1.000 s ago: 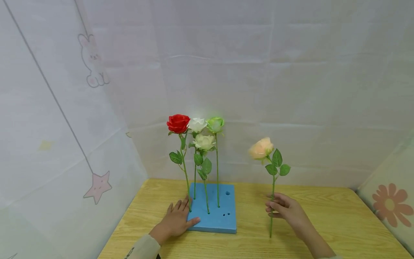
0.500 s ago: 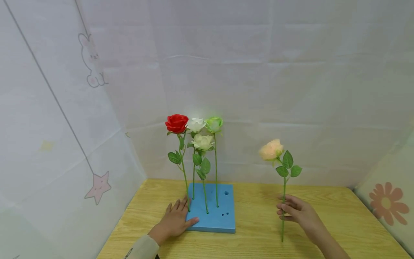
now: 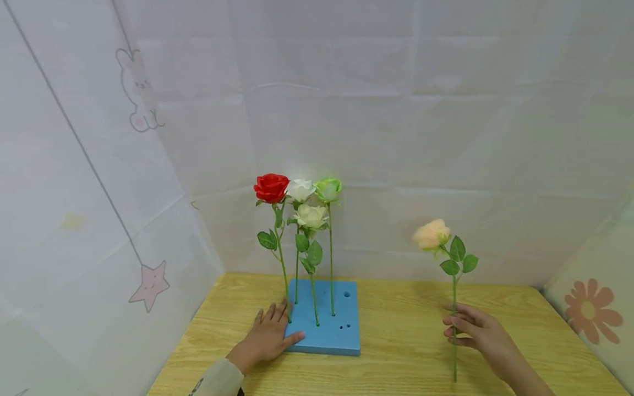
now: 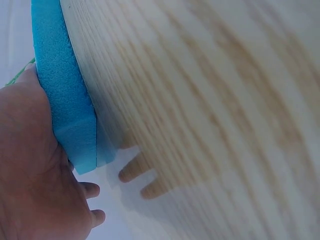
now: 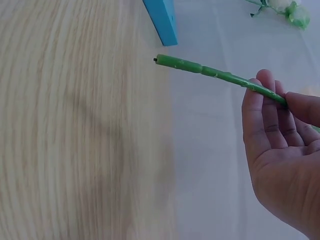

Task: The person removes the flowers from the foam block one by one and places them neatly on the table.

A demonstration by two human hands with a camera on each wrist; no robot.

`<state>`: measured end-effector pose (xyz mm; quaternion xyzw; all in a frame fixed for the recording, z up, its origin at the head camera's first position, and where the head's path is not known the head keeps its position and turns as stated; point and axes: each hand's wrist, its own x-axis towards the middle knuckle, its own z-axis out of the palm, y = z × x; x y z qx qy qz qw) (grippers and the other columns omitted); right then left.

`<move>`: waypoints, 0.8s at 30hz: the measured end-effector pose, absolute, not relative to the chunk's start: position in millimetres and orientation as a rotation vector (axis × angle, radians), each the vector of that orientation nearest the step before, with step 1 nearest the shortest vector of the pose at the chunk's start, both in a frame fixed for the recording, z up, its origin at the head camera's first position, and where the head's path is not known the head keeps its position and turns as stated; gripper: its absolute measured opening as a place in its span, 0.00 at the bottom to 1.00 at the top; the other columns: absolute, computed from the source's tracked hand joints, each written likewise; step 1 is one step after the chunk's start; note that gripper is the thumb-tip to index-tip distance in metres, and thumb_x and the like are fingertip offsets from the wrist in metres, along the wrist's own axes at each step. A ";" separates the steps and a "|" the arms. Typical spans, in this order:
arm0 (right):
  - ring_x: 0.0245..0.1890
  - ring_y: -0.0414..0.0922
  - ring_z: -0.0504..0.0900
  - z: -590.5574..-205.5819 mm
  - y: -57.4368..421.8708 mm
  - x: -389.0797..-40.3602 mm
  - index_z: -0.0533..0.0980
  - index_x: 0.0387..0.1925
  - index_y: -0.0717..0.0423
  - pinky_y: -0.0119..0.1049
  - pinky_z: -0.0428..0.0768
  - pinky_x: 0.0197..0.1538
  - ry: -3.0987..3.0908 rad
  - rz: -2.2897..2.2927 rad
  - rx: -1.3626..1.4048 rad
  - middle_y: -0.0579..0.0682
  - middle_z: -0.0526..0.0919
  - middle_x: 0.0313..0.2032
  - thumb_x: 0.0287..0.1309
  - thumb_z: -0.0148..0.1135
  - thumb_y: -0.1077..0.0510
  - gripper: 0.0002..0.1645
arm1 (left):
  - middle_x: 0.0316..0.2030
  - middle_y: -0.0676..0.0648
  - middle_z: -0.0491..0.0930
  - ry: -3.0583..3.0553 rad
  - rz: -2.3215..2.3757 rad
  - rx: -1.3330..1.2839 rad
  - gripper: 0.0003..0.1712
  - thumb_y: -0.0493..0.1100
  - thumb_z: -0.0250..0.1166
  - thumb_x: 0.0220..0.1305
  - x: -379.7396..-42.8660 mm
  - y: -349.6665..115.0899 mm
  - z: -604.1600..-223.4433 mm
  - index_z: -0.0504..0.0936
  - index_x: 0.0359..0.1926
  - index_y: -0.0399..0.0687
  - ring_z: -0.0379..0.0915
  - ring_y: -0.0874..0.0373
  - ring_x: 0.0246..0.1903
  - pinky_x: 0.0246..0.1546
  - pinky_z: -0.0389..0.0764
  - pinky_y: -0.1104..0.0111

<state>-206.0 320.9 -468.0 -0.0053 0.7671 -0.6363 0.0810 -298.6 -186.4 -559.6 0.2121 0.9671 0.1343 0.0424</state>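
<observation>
My right hand (image 3: pixel 477 330) pinches the green stem (image 5: pixel 220 75) of a peach rose (image 3: pixel 432 234) between thumb and fingers, right of the board. The rose stands nearly upright, its bloom leaning left, and the stem's lower end hangs below the hand. On the left edge of a blue foam board (image 3: pixel 337 344) rests my left hand (image 3: pixel 267 335), fingers spread and thumb on the board's top. A red rose (image 3: pixel 271 188), a white rose (image 3: pixel 300 190), a light green rose (image 3: pixel 328 190) and a cream rose (image 3: pixel 311 217) stand in the board's holes.
The board shows a larger hole (image 3: pixel 346 295) at its back right and two small holes near its front right. It lies on a wood-grain table (image 3: pixel 396 352). A pale cloth wall (image 3: pixel 446 137) rises behind the table, with printed cloth on both sides.
My right hand has moved to the right and slightly nearer with the peach rose, away from the board. My left hand and the roses in the board have stayed put.
</observation>
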 end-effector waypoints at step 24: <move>0.50 0.45 0.84 -478.3 391.9 -194.1 0.47 0.74 0.77 0.45 0.82 0.56 2.078 -1.827 -0.137 0.42 0.82 0.52 0.81 0.44 0.52 0.39 | 0.80 0.42 0.44 2.969 0.403 0.638 0.57 0.80 0.41 0.68 -304.2 -188.1 -568.2 0.49 0.81 0.46 0.42 0.33 0.77 0.70 0.46 0.33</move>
